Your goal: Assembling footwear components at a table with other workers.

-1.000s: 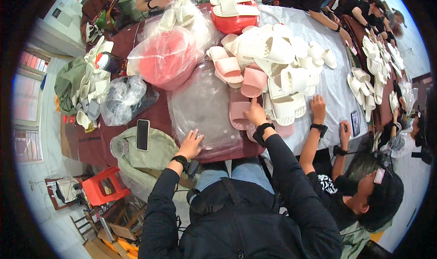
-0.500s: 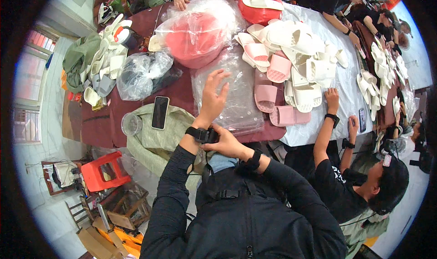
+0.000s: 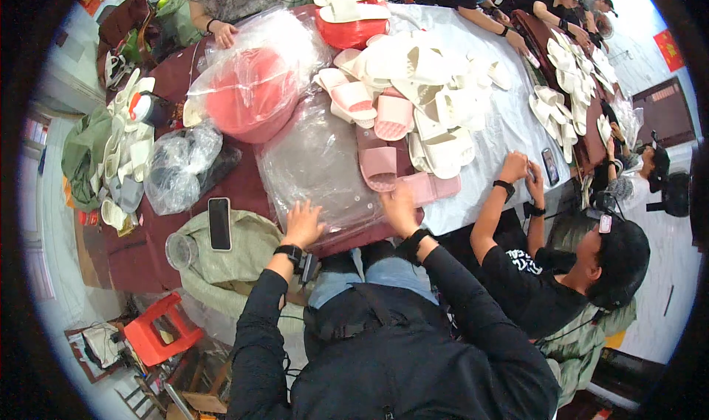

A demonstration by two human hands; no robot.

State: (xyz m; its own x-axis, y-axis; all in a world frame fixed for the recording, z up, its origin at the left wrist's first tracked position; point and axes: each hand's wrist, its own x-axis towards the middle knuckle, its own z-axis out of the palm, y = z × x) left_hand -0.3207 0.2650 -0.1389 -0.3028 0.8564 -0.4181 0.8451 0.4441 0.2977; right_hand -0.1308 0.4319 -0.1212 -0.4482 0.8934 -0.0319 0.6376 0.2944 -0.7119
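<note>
My left hand (image 3: pixel 303 224) lies with spread fingers on the near left part of a stack of clear plastic bags (image 3: pixel 314 162). At the stack's right edge, my right hand (image 3: pixel 401 212) has its fingers stretched forward, close to a dusky pink slipper (image 3: pixel 378 170) and a pair of pink slippers (image 3: pixel 425 189) lying sideways. Whether its fingertips touch them I cannot tell. Neither hand holds anything. Above these are a lighter pink slipper (image 3: pixel 394 117) and a large heap of white slippers (image 3: pixel 450 110). Black bands with small devices sit on both my wrists.
A red basin in clear plastic (image 3: pixel 251 95) stands at the far side, near another person's hand (image 3: pixel 221 32). Left lie a knotted plastic bag (image 3: pixel 185 165), a phone (image 3: pixel 219 223) on a pale sack (image 3: pixel 244 261), and a clear cup (image 3: pixel 181 251). A co-worker (image 3: pixel 561 272) sits at my right.
My right hand has let go of the black device on my left wrist. Both hands have come apart and down onto the plastic bags. The whole view has shifted with my head.
</note>
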